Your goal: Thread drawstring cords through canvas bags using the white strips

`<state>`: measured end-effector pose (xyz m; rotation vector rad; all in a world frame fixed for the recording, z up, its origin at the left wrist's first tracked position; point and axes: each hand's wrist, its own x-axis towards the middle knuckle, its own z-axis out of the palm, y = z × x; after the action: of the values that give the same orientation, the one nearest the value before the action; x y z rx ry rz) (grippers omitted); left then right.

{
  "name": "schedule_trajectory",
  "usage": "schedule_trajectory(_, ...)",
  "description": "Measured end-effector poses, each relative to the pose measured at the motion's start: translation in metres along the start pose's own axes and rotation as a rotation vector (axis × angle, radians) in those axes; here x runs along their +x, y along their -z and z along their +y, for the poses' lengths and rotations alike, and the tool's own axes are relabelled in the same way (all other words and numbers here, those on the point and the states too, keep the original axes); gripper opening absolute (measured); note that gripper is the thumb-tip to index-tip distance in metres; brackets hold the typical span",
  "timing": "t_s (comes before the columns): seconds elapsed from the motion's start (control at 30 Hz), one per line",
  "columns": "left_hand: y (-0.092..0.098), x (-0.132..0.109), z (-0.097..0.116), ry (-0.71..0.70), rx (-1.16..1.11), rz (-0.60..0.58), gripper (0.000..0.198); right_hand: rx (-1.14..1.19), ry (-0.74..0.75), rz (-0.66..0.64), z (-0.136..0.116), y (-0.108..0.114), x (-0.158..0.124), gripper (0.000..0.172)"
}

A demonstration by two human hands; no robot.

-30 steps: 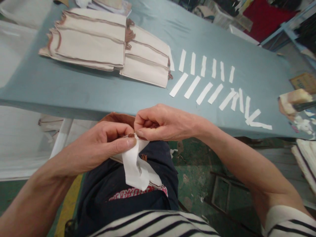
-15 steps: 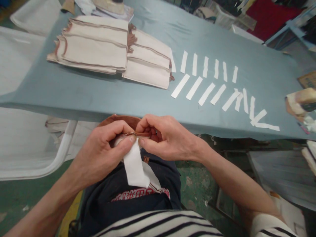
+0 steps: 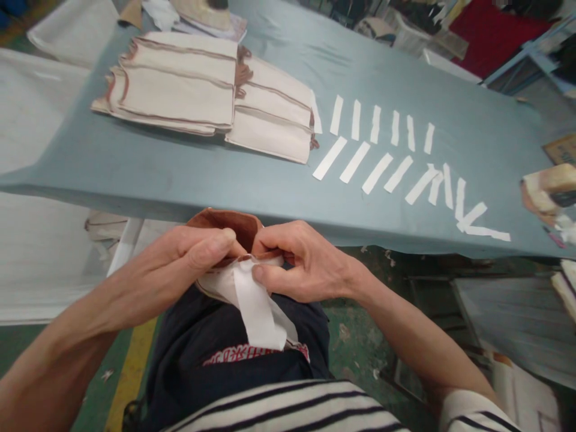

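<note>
A cream fabric bag (image 3: pixel 221 283) with a brown lining (image 3: pixel 234 222) is held up at the table's front edge, above my lap. From its rim a white strip (image 3: pixel 256 306) hangs down the front. My right hand (image 3: pixel 301 258) pinches the rim beside the strip's upper end, thumb outside and fingers curled. My left hand (image 3: pixel 202 249) is closed at the left side of the opening, thumb lying along the forefinger. Its fingertips reach down to the rim inside the mouth and are partly hidden.
Stacks of cream bags with brown trim (image 3: pixel 180 90) lie on the blue-green table (image 3: pixel 180 174). Right of them, several white strips (image 3: pixel 355 162) are laid out in two rows. White bins (image 3: pixel 45 258) stand at the left. Foam-like pieces (image 3: pixel 551 186) sit at the table's right end.
My left thumb has come off the white strip and lifted, and the left fingers have moved into the bag's mouth. The strip's top is now uncovered. My right hand keeps its pinch.
</note>
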<state>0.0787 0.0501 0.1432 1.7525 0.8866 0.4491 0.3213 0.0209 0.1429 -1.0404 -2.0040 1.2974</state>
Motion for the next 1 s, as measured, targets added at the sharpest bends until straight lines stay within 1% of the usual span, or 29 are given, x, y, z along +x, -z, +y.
schedule_trajectory(0.03, 0.001, 0.002, 0.001, 0.018, -0.046, -0.054, 0.059, -0.01, 0.011, 0.009, -0.001, -0.001, 0.0, 0.012)
schedule_trajectory(0.1, 0.002, 0.006, 0.003, 0.039, -0.155, -0.17, 0.058, -0.022, 0.029, 0.02, -0.002, -0.004, 0.001, 0.012)
schedule_trajectory(0.23, 0.001, 0.011, 0.004, 0.056, -0.271, -0.272, 0.052, -0.007, 0.024, 0.038, -0.003, -0.007, 0.0, 0.014)
schedule_trajectory(0.3, 0.001, 0.011, 0.002, 0.054, -0.287, -0.299, 0.05, 0.013, 0.022, 0.049, -0.003, -0.009, -0.001, 0.015)
schedule_trajectory(0.43, 0.004, 0.009, -0.002, 0.029, -0.249, -0.296, 0.048, 0.041, 0.02, 0.053, -0.001, -0.011, -0.003, 0.017)
schedule_trajectory(0.5, 0.005, 0.007, -0.005, 0.029, -0.222, -0.304, 0.048, 0.043, 0.02, 0.035, 0.001, -0.011, -0.003, 0.018)
schedule_trajectory(0.6, 0.007, 0.005, -0.011, -0.043, -0.146, -0.317, 0.048, 0.047, 0.046, 0.001, 0.004, -0.012, -0.003, 0.019)
schedule_trajectory(0.7, 0.007, 0.0, -0.019, -0.207, -0.007, -0.277, 0.042, 0.066, 0.083, -0.025, 0.008, -0.012, -0.004, 0.019)
schedule_trajectory(0.8, 0.003, -0.008, -0.028, -0.365, 0.175, -0.165, 0.037, 0.076, 0.08, -0.046, 0.014, -0.013, -0.005, 0.019)
schedule_trajectory(0.9, -0.004, -0.014, -0.037, -0.47, 0.343, -0.081, 0.034, 0.067, 0.066, -0.091, 0.019, -0.012, -0.008, 0.017)
schedule_trajectory(0.93, -0.006, -0.015, -0.038, -0.499, 0.376, -0.061, 0.034, 0.025, 0.08, -0.093, 0.018, -0.011, -0.008, 0.019)
schedule_trajectory(1.0, -0.008, -0.016, -0.038, -0.539, 0.418, -0.017, 0.035, -0.159, 0.149, -0.069, 0.016, -0.009, -0.009, 0.031)
